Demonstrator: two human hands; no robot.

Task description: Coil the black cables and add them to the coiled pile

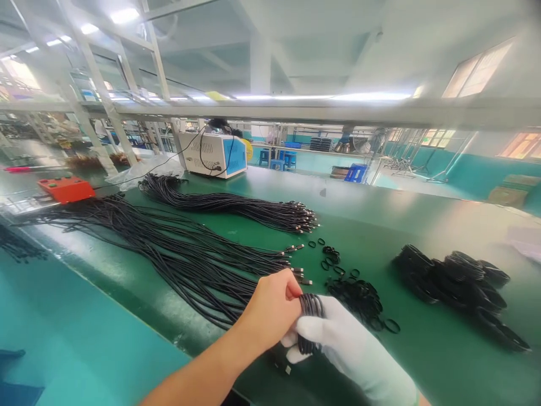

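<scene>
Coiled cable (311, 305) seemed light, springy, best held mid-bundle, where my right grip (336, 327) clamped; left grip (274, 299) pinched its edge.

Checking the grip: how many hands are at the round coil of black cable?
2: the bare left hand, at the left of the coil, and the white-gloved right hand, gripping it.

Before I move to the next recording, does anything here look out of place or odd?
Nothing looks plainly damaged. Small black rings lie scattered between their heap and the rear cable bundle, as if strayed. At the black cable coil, the right hand is gloved but the left hand bare, an odd mismatch.
</scene>
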